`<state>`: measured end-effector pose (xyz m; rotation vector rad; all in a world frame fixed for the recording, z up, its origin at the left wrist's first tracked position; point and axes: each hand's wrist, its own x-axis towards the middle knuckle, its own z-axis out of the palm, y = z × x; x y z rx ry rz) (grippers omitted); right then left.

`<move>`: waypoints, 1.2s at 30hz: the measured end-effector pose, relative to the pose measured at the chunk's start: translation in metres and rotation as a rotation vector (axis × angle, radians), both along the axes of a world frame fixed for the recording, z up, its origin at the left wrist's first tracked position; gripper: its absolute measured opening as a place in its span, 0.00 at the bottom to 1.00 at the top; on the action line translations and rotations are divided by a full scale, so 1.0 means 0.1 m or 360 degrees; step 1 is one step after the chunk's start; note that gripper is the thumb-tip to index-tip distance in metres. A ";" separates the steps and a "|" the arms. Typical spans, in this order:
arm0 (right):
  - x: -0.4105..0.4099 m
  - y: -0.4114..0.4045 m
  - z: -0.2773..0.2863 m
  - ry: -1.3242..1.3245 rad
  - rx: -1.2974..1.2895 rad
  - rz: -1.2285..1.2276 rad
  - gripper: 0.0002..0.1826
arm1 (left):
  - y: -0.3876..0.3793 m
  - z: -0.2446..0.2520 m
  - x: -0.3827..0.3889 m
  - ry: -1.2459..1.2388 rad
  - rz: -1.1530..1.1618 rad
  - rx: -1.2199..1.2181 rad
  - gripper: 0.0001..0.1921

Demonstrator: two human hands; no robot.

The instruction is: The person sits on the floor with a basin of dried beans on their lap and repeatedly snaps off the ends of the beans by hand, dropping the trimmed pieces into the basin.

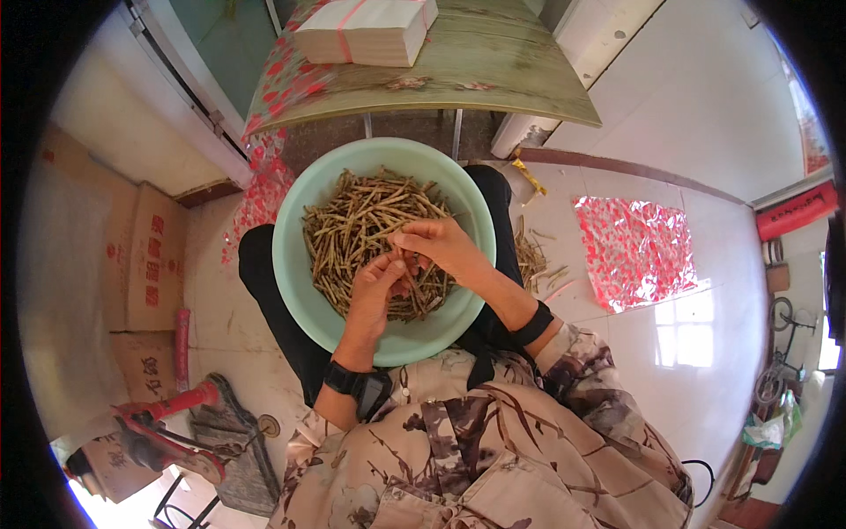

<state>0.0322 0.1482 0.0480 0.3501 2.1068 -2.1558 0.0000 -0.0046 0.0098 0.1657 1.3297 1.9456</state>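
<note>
A pale green plastic basin (301,291) rests on my lap, holding a heap of dry brown bean pods (357,225). Over the right part of the heap, both hands meet at one pod (416,291). My left hand (377,284) pinches it between thumb and fingers. Just above, my right hand (439,244) has its thumb and index finger closed at the pod's upper end. The fingers partly hide the pod, so I cannot tell whether it is split.
Ahead stands a table (502,79) bearing a strapped paper stack (363,33). Loose pods (529,258) and a red-patterned plastic sheet (634,251) lie on the floor to the right. Cardboard boxes (153,258) and a red-handled metal machine (231,430) are at left.
</note>
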 end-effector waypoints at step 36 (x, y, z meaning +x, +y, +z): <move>0.09 -0.16 -0.16 0.0036 -0.0019 -0.0044 0.10 | -0.07 -0.06 0.01 0.0211 0.0030 -0.0284 0.09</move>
